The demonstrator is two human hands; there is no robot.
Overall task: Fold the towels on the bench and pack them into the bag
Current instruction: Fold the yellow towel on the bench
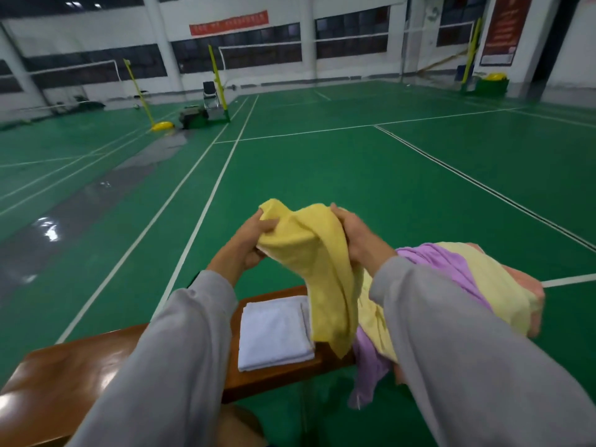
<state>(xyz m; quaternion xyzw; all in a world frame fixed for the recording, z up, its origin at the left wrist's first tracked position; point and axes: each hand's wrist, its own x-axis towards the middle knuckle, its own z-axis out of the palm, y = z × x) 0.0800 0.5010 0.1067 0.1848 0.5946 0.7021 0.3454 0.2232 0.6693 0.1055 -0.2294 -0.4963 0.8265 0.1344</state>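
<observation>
One yellow towel (309, 253) was held up in the air above the bench (80, 366), gripped at its bunched top by two hands; left hand (254, 237) had its fingers curled round the left corner, right hand (354, 233) was clenched on the right side, the cloth hanging down between them to just above the seat; one white towel (274, 333), folded square, lay flat on the bench directly below, its right edge covered by the hanging yellow one; one loose heap to the right, showing three cloths: a purple cloth (451, 266), a pale yellow cloth (490, 269) and a pink cloth (529, 285), the purple one trailing over the bench's front edge; two grey sleeves crossed the foreground; bench of glossy brown wood, standing on a green court floor (322, 172) marked with white lines; three yellow net posts and a dark chair (211, 93) far back; red banner (229, 22) on the white wall, lettering too blurred to read; right sleeve hid much of the heap and the bench's right end.
</observation>
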